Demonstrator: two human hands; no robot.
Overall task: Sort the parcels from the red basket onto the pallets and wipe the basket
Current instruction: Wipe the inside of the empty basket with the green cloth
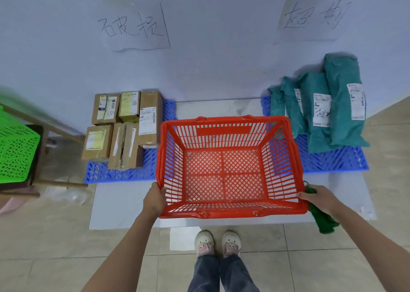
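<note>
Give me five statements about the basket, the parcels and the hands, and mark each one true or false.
1. The red basket has no parcels in it. True.
2. The cardboard boxes sit on the right pallet. False: they are on the left pallet; the green bags are on the right pallet.
3. The right hand holds a green cloth. True.
4. The left hand hangs free. False: it grips the basket's corner.
5. Paper signs hang on the wall. True.

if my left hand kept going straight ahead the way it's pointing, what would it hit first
Probably the cardboard boxes on the left blue pallet. The left hand grips the red basket corner, pointing up-frame toward them; depth is hard to judge.
</note>
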